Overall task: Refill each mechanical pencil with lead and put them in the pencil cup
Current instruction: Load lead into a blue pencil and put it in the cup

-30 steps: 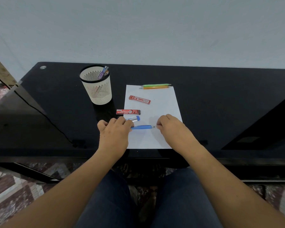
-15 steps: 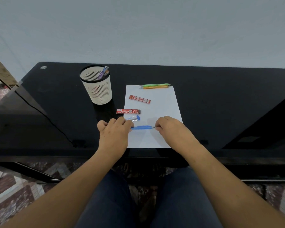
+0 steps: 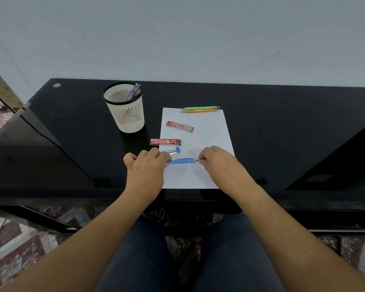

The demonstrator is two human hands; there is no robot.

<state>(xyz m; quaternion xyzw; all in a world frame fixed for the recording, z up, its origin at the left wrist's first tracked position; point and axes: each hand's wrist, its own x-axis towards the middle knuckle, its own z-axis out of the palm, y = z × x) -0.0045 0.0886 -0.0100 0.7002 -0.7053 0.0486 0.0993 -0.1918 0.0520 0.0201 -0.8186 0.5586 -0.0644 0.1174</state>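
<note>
The blue pencil lies level between the two hands, just above the paper. The left hand has its fingers curled round the pencil's left end and hides that end. The right hand pinches with fingertips at the thin grey tip on the pencil's right end; whether a lead sits in that pinch is too small to tell, and the other right fingers are curled in. Just beyond the left fingers lies a short clear piece with a blue end, close to the pencil but apart from it. Beyond that, a red lead case rests across the paper's left edge, half on the black desk. A second case lies farther out on the paper, tilted, between the two hands' lines of reach. Farthest from the right fingers, at the paper's far edge, a green pencil and an orange pencil lie side by side, touching. Out beyond the left fingers and to their left stands the cup, upright on the desk, well apart from both hands, with a few pencils leaning against its far right rim.
</note>
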